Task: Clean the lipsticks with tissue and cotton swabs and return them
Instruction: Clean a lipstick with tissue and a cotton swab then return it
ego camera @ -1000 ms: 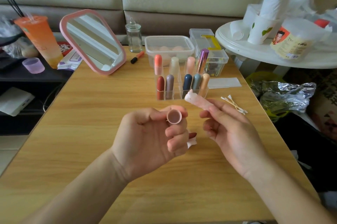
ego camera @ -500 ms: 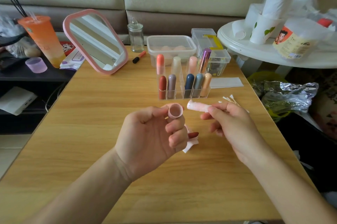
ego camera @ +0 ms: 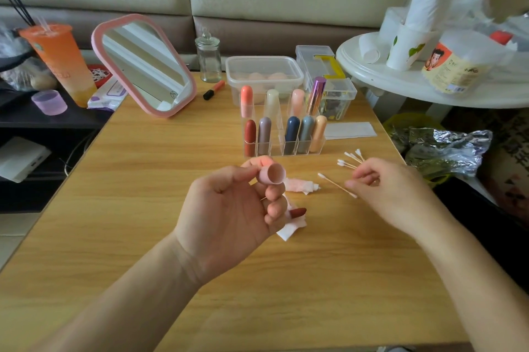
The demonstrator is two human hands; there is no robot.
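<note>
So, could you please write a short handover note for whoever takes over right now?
Left hand: thumb and forefinger pinch the pink cap; the lower fingers hold the uncapped lipstick and a tissue.
Right hand: pinches one cotton swab.
On the table: crumpled tissue, spare swabs, organiser with one empty front slot.
Done: cap off, apparently tissue-wiped.
Left: swab cap and lipstick, recap, return it to the slot.

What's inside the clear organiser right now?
Nine capped lipsticks stand upright in the organiser: four behind, five in front. One front slot, between the mauve lipstick and the navy lipstick, is empty. Front tubes hide the back ones' lower parts.
</note>
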